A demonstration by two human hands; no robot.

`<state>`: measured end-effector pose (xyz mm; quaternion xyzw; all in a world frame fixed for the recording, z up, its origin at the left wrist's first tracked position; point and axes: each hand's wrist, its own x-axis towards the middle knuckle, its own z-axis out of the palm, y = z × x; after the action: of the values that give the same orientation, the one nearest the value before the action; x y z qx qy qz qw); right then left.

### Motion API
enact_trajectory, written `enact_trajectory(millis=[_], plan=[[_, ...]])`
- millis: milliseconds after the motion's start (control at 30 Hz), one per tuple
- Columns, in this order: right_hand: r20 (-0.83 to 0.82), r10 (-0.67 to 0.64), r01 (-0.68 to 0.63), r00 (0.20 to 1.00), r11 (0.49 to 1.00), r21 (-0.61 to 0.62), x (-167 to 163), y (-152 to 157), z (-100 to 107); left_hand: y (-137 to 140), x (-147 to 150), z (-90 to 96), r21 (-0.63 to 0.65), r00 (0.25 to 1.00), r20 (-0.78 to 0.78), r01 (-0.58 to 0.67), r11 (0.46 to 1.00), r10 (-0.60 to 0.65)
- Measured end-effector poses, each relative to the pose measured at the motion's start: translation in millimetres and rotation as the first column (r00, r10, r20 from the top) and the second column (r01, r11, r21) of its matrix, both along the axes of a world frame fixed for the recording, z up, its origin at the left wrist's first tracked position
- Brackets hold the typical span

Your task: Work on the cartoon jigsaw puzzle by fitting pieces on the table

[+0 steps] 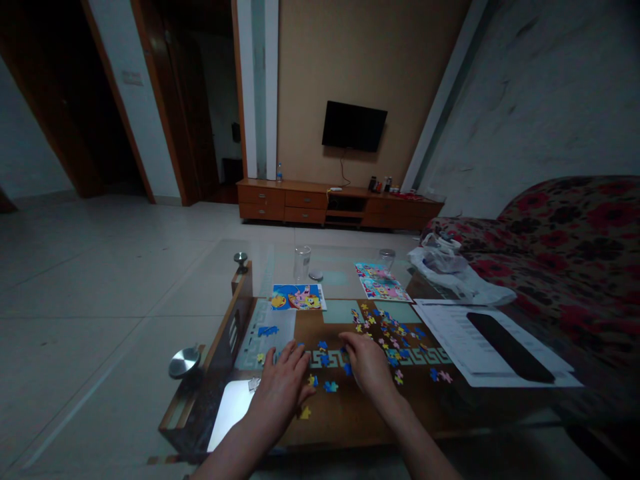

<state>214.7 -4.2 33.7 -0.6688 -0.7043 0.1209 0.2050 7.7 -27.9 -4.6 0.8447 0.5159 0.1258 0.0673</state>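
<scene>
The glass table (350, 413) carries scattered puzzle pieces (385, 330) in the middle — light, thin, stiff, best pinched at the edges. The left hand (283, 383) and right hand (367, 363) lie flat, fingers spread, holding nothing.

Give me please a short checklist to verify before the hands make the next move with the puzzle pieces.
1. Left hand flat on the table, nothing gripped: ok.
2. Right hand over blue pieces; whether it pinches one: cannot tell.
3. Loose puzzle pieces lying within reach: ok.
4. Reference picture in view: ok.
5. Glass standing apart from both hands: ok.
6. Light enough to read piece shapes: not ok.
</scene>
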Motion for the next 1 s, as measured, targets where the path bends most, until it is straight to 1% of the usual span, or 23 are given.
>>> enact_trajectory(millis=[133, 300, 467, 600, 833, 1000], plan=[[0.038, -0.015, 0.016, 0.999, 1.0, -0.026, 0.8, -2.7, -2.6, -1.1, -1.6, 0.9, 0.006, 1.0, 0.005, -0.018, 1.0, 0.018], [0.062, 0.026, -0.024, 0.998, 0.999, -0.042, -4.0, -4.8, -4.3, -2.8, -2.7, -3.9, 0.029, 0.999, 0.012, -0.05, 0.998, 0.049], [0.07, 0.044, -0.04, 0.997, 0.998, -0.054, -11.1, -6.2, -0.6, -4.8, -2.3, -5.4, 0.05, 0.997, -0.008, -0.07, 0.996, 0.071], [0.072, 0.04, -0.038, 0.997, 0.999, -0.036, -13.2, -5.7, 2.1, -6.9, -3.1, -1.0, 0.059, 0.997, -0.006, -0.078, 0.995, 0.078], [0.098, 0.058, -0.056, 0.994, 0.998, -0.018, -13.3, -4.6, 0.7, -11.3, -1.6, 11.4, -0.005, 0.997, -0.033, -0.076, 0.997, 0.076], [0.162, 0.071, -0.061, 0.984, 0.996, -0.063, -14.0, -3.2, 0.1, -10.5, -1.6, 9.2, -0.006, 0.997, -0.046, -0.065, 0.998, 0.065]])
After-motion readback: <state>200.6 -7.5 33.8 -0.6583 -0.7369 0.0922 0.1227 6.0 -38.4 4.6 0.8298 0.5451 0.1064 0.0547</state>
